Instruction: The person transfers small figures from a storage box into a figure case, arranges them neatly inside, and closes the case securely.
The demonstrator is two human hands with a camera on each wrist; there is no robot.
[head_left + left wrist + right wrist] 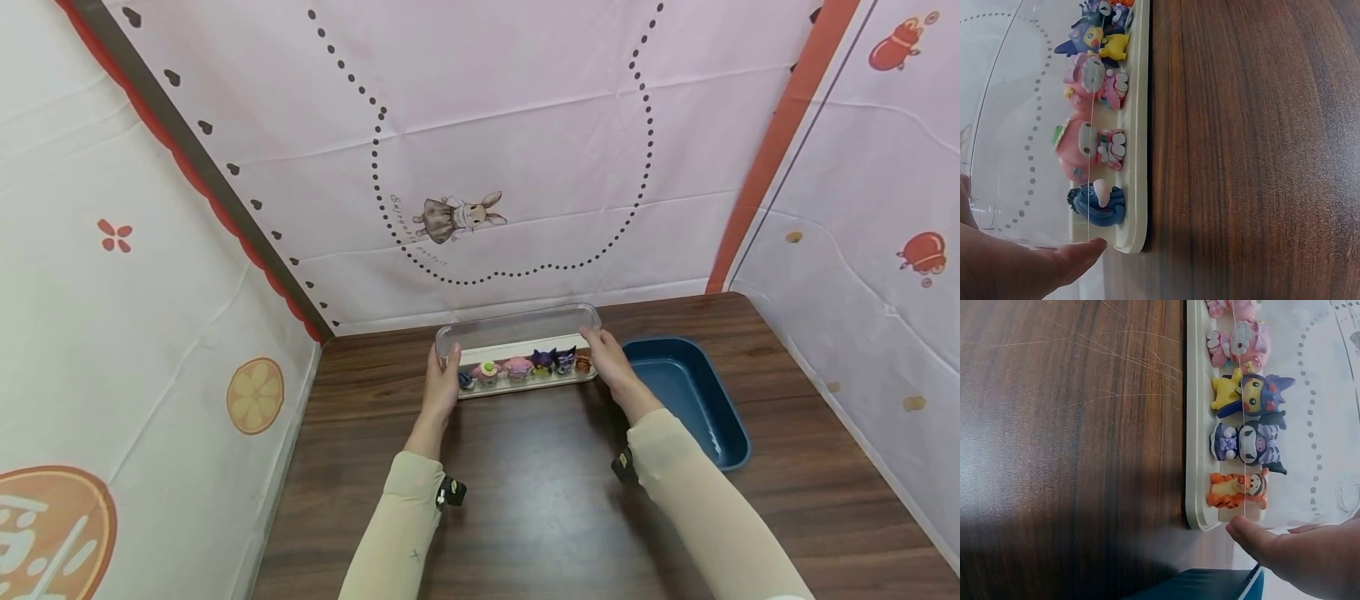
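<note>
A clear plastic cover [517, 327] is held at its two ends, tilted over a long cream tray [1140, 156]. My left hand [442, 381] grips the left end, thumb along the near edge. At the other end my right hand [611, 362] grips it the same way. Small figurines stand in a row in the tray: a blue donkey [1102, 203], two pink-hooded figures, one of them this figurine [1088, 147], a yellow one in a purple hood [1250, 394], a black-and-purple one [1250, 442] and an orange tiger [1238, 489]. Most fingers are hidden behind the cover.
A dark blue basin [693, 392] stands on the wooden table [540, 492], right of the tray and close to my right forearm. Printed cloth walls [517, 125] enclose the table at the back and both sides.
</note>
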